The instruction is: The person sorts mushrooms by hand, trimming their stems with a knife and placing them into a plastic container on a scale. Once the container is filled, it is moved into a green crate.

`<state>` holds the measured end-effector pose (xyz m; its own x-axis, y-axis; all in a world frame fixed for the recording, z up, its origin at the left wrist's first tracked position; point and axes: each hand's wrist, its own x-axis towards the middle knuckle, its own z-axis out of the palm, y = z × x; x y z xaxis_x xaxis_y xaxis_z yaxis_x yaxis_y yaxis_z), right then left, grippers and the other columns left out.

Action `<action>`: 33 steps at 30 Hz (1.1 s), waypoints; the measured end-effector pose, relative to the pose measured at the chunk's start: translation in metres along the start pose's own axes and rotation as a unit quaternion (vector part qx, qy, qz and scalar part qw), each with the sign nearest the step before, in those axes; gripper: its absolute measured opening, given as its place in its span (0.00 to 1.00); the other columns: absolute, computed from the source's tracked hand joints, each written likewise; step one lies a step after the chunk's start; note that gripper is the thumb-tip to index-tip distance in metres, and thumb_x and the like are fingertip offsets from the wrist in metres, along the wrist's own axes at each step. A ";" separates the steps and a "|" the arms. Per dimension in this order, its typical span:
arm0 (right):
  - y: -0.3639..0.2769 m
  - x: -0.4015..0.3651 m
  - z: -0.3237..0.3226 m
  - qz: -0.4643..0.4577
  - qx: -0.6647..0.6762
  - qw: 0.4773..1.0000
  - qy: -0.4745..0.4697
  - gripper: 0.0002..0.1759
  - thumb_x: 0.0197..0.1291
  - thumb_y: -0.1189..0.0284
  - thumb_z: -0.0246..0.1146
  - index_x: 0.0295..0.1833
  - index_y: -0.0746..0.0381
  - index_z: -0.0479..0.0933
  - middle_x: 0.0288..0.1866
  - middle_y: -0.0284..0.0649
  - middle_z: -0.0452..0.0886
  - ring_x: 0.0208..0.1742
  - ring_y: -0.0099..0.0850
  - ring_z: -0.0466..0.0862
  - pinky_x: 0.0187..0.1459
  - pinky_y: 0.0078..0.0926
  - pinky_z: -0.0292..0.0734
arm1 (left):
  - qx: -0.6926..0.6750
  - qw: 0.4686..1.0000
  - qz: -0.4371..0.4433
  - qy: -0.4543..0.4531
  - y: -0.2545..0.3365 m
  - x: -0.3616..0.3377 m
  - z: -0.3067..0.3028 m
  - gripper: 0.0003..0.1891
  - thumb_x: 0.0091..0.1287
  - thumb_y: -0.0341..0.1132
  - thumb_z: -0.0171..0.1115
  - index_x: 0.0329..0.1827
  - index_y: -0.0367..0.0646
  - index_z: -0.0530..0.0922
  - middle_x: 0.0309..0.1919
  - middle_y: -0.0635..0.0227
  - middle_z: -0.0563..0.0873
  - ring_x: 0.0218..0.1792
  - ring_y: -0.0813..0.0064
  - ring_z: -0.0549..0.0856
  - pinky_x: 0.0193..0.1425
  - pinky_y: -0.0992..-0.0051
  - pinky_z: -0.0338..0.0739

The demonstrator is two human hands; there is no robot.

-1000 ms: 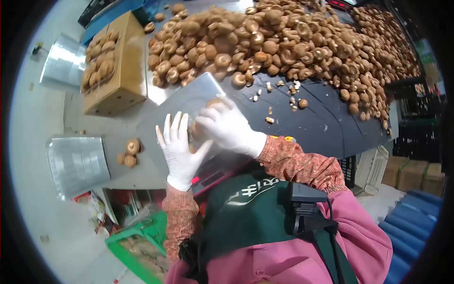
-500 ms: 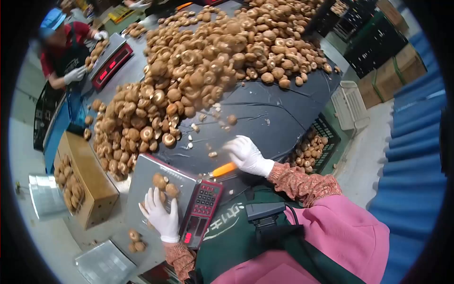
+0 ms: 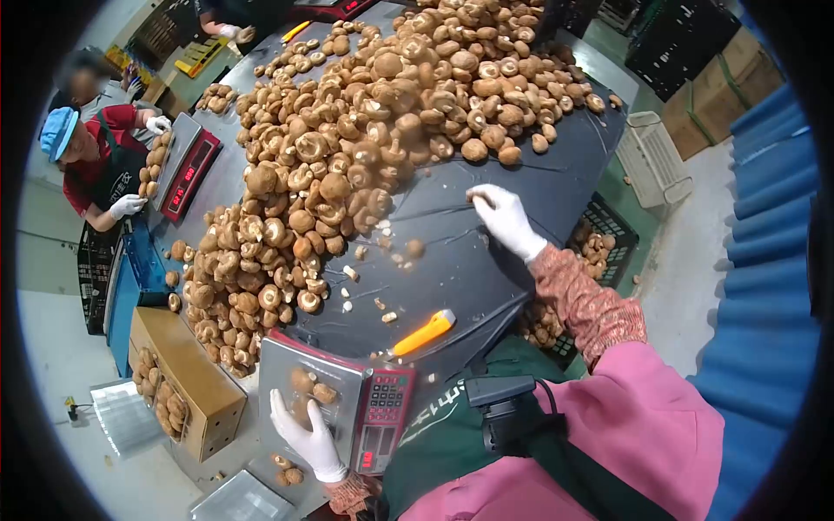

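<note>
My left hand (image 3: 306, 439), white-gloved, is over the plate of the red-edged weighing scale (image 3: 334, 369), fingers and thumb apart. Beside its fingertips lie a few brown mushrooms (image 3: 323, 392), slightly blurred. My right hand (image 3: 506, 220), also gloved, is above the dark table covering, right of the big mushroom pile (image 3: 334, 187). Its thumb and fingers pinch a small brown thing that looks like a mushroom, mostly hidden by the glove. A yellow-orange knife (image 3: 424, 333) lies on the table between my two hands, near the scale's keypad.
Cut stem pieces (image 3: 389, 317) are scattered on the dark sheet. A cardboard box (image 3: 208, 373) with packed mushrooms stands left. Green crates (image 3: 613, 243) hold mushrooms below the table's right edge. Across the table, a co-worker (image 3: 100, 165) in red handles mushrooms at another scale (image 3: 185, 174).
My right hand has moved away from the knife, up and right over the sheet, and now pinches something brown. My left hand stays by the mushrooms on the scale. The view has shifted.
</note>
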<state>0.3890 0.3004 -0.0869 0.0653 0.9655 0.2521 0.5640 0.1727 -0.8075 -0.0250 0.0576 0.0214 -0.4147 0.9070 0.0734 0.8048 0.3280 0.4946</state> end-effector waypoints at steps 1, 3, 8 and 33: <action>0.005 0.028 0.001 -0.012 0.013 1.000 0.018 0.11 0.65 0.72 0.61 0.50 0.61 0.84 0.45 0.47 0.87 0.47 0.46 0.87 0.50 0.37 0.81 | -0.075 0.997 -0.034 -0.004 0.029 0.005 0.002 0.31 0.69 0.29 0.62 0.75 0.34 0.65 0.73 0.55 0.70 0.74 0.58 0.69 0.80 0.58 0.57; 0.010 0.083 0.000 -0.009 -0.008 0.998 0.061 0.10 0.66 0.69 0.63 0.50 0.59 0.84 0.45 0.47 0.88 0.46 0.46 0.88 0.49 0.36 0.82 | -0.143 0.989 -0.010 -0.022 0.053 0.020 0.016 0.29 0.69 0.23 0.60 0.74 0.32 0.65 0.73 0.55 0.70 0.74 0.61 0.69 0.78 0.65 0.62; 0.051 0.187 0.018 0.065 -0.052 0.995 0.058 0.23 0.65 0.58 0.64 0.63 0.55 0.78 0.37 0.46 0.88 0.42 0.47 0.87 0.44 0.43 0.81 | -0.125 0.979 0.114 -0.112 0.142 0.075 0.059 0.29 0.65 0.20 0.60 0.71 0.34 0.71 0.68 0.56 0.77 0.71 0.62 0.74 0.77 0.66 0.63; 0.021 0.093 0.022 0.112 0.392 0.910 -0.068 0.23 0.65 0.90 0.49 0.64 0.66 0.72 0.62 0.40 0.79 0.63 0.29 0.79 0.68 0.27 0.72 | -0.593 0.725 -0.082 -0.342 0.277 0.196 0.258 0.29 0.67 0.27 0.69 0.71 0.36 0.70 0.62 0.61 0.79 0.63 0.72 0.80 0.69 0.72 0.73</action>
<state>0.3889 0.3984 -0.0914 -0.0269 0.9996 0.0081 -0.2157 0.0021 -0.9764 0.2261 0.3941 -0.0502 0.1695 0.9332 -0.3168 -0.3302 0.3566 0.8740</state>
